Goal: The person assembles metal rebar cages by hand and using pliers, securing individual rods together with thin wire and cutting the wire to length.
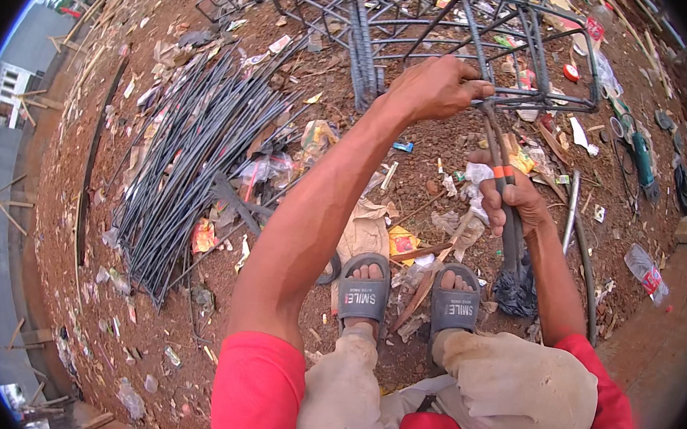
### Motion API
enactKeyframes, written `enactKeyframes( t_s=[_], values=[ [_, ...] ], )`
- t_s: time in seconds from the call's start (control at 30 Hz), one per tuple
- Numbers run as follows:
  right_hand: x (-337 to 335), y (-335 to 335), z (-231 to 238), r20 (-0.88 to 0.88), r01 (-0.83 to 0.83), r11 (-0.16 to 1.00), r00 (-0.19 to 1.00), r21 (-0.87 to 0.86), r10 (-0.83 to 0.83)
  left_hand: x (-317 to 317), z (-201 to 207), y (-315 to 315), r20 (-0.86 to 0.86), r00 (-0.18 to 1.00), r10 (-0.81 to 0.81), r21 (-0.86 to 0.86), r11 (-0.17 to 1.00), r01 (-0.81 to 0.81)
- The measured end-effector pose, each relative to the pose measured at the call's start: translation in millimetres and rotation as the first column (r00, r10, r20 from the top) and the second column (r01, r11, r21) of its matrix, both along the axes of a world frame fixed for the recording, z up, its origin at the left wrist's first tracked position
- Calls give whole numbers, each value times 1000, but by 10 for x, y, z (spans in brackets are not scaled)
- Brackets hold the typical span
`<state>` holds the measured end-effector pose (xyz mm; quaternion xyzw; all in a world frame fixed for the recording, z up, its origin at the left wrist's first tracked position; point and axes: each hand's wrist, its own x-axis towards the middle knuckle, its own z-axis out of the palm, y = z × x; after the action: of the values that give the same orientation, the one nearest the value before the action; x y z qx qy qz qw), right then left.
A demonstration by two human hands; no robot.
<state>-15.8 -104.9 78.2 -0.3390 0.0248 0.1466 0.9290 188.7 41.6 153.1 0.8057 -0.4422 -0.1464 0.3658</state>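
- Metal cage (474, 38): on uneven, littered ground (420, 176), it could rock if pulled hard; the upper edge cuts it off.
- Pincers (503, 172): their tips are at the cage's near bar; the right hand's (524, 204) grip is wrapped round the handles, and a slip could nip the left hand (436, 88).
- Left hand: curled at that bar, fingertips partly hidden; I cannot tell what its grip holds.

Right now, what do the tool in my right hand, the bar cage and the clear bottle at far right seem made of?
Tool: probably steel, dark and dull, judging by its long, slim shape; any coating is unclear. Bar cage: likely steel, matte grey, going by its slender bars and crisp bends. Bottle: apparently thin plastic, glossy, since it's see-through with bright highlights.
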Motion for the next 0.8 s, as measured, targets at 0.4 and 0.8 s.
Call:
enactKeyframes(
  t_s=[0.4,0.8],
  values=[
    [-127,131,140,66,51,-69,967,-996,-247,26,-23,-18,-10,999,34,25,999,-34],
    [-228,125,39,-15,-58,991,998,-117,57,-6,39,-83,-57,998,28,-5,1000,-28]
  ],
)
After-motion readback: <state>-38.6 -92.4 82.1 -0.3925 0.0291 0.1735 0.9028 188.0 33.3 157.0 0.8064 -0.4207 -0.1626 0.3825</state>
